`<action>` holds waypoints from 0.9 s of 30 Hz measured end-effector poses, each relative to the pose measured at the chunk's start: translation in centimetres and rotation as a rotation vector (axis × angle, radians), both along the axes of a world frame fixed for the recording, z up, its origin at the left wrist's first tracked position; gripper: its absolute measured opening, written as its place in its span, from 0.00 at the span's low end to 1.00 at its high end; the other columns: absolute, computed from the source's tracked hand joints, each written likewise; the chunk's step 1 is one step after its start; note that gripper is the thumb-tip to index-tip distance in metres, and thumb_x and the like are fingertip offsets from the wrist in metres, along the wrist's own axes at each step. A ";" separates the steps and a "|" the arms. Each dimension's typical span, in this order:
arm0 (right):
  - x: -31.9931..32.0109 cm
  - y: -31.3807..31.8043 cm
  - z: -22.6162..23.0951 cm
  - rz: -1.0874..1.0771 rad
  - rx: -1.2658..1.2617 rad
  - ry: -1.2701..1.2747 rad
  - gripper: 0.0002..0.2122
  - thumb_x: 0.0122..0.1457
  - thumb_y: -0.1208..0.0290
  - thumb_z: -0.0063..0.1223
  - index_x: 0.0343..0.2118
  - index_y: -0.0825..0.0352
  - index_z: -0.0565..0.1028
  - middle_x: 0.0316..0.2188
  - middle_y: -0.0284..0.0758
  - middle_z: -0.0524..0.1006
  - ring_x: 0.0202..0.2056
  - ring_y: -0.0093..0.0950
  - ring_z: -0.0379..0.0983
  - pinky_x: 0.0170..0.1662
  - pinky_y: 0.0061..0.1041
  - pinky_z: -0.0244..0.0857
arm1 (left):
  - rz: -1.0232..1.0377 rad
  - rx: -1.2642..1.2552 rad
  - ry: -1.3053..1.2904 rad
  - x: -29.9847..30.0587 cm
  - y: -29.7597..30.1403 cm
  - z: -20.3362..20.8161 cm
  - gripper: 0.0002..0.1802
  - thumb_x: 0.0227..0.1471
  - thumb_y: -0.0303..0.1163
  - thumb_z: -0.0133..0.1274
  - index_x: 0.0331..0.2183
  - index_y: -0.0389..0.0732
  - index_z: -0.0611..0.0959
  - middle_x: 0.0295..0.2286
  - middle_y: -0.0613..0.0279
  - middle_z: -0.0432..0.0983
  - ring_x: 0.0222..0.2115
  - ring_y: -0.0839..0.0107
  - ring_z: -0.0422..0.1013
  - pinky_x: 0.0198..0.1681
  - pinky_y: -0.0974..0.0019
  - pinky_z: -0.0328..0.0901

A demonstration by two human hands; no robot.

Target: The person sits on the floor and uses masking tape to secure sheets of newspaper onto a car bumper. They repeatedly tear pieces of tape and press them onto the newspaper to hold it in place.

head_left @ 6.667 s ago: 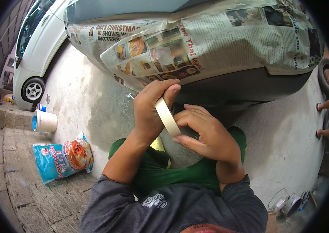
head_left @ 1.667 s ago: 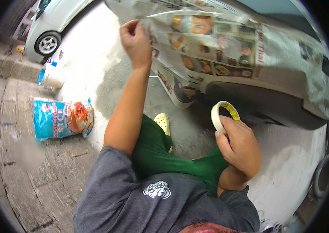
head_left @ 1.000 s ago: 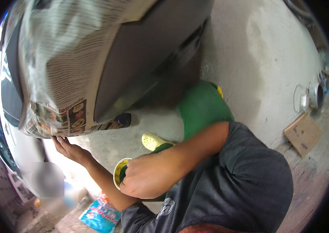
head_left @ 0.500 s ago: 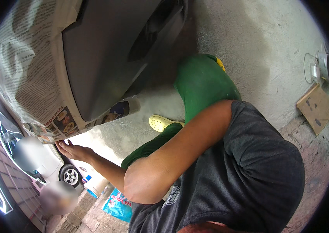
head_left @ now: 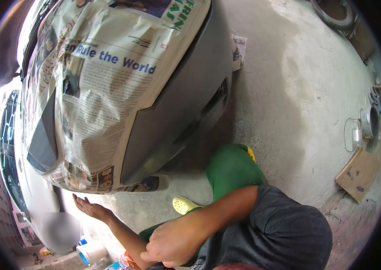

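Observation:
My left hand [head_left: 90, 208] is held out just below the lower edge of a newspaper-covered car front, palm up, its fingers stretched and slightly apart with nothing in them. Closer to me, my right hand [head_left: 172, 243] lies across my left forearm near the elbow, its fingers curled in; what lies under them is hidden. Newspaper sheets [head_left: 96, 103] cover the upper body of the car, edged by a pale strip of tape. Beside them the grey bumper [head_left: 172, 103] is bare, with a dark slot in its side.
A white bucket with a blue rim [head_left: 92, 253] stands on the ground at lower left, near a white car [head_left: 33, 193]. To the right are a brown board [head_left: 359, 174], a metal can [head_left: 369, 121] and a tyre [head_left: 334, 18]. My yellow clog [head_left: 183, 204] rests on the concrete floor [head_left: 280, 90].
The view has shifted, so more of the papered car front and floor shows and my arms sit lower. My left hand stays open; my right hand stays at my left forearm.

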State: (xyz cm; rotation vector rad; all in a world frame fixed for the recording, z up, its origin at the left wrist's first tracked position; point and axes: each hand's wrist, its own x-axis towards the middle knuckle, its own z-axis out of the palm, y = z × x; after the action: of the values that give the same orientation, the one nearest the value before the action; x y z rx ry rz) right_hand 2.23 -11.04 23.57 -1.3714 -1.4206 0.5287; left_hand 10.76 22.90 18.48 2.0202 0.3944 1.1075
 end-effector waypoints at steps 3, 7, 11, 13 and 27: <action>0.5 -0.1 -0.8 -0.032 0.128 -0.050 0.11 0.54 0.70 0.53 0.35 0.74 0.78 0.30 0.54 0.81 0.36 0.52 0.80 0.40 0.49 0.73 | 0.020 0.026 -0.012 -0.3 1.5 -0.7 0.26 0.75 0.39 0.33 0.63 0.33 0.69 0.64 0.53 0.63 0.65 0.61 0.61 0.69 0.55 0.56; 0.9 1.5 -2.0 -0.023 0.204 -0.045 0.11 0.52 0.67 0.54 0.29 0.72 0.78 0.30 0.51 0.81 0.35 0.52 0.79 0.41 0.48 0.73 | 0.037 0.064 -0.050 0.1 3.3 -2.5 0.29 0.74 0.43 0.33 0.65 0.35 0.69 0.61 0.52 0.65 0.62 0.58 0.62 0.67 0.55 0.56; 3.1 4.5 -3.3 0.234 0.060 0.105 0.14 0.56 0.69 0.53 0.43 0.70 0.80 0.39 0.45 0.82 0.43 0.47 0.80 0.49 0.42 0.72 | 0.069 0.130 -0.112 1.6 7.5 -5.6 0.26 0.74 0.42 0.35 0.61 0.35 0.72 0.57 0.51 0.69 0.57 0.59 0.64 0.65 0.56 0.57; 4.2 6.6 -5.7 0.268 -0.081 0.144 0.16 0.59 0.66 0.52 0.47 0.69 0.80 0.43 0.46 0.83 0.46 0.45 0.80 0.51 0.39 0.72 | 0.134 0.104 -0.170 0.9 9.4 -6.0 0.22 0.73 0.37 0.40 0.56 0.32 0.77 0.55 0.49 0.71 0.58 0.58 0.65 0.66 0.58 0.57; 7.6 8.7 -21.0 0.072 -0.744 0.575 0.17 0.60 0.71 0.57 0.53 0.69 0.79 0.25 0.28 0.75 0.23 0.18 0.71 0.26 0.22 0.64 | 0.387 -0.316 -0.178 -3.9 -5.8 -9.9 0.20 0.72 0.39 0.42 0.51 0.35 0.78 0.52 0.47 0.70 0.56 0.52 0.65 0.63 0.53 0.58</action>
State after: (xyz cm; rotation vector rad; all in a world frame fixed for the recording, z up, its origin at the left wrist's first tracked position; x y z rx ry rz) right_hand 9.78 -2.33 2.52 -1.5448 -0.8153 1.4704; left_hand 6.84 17.13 8.59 1.5913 0.8361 1.3493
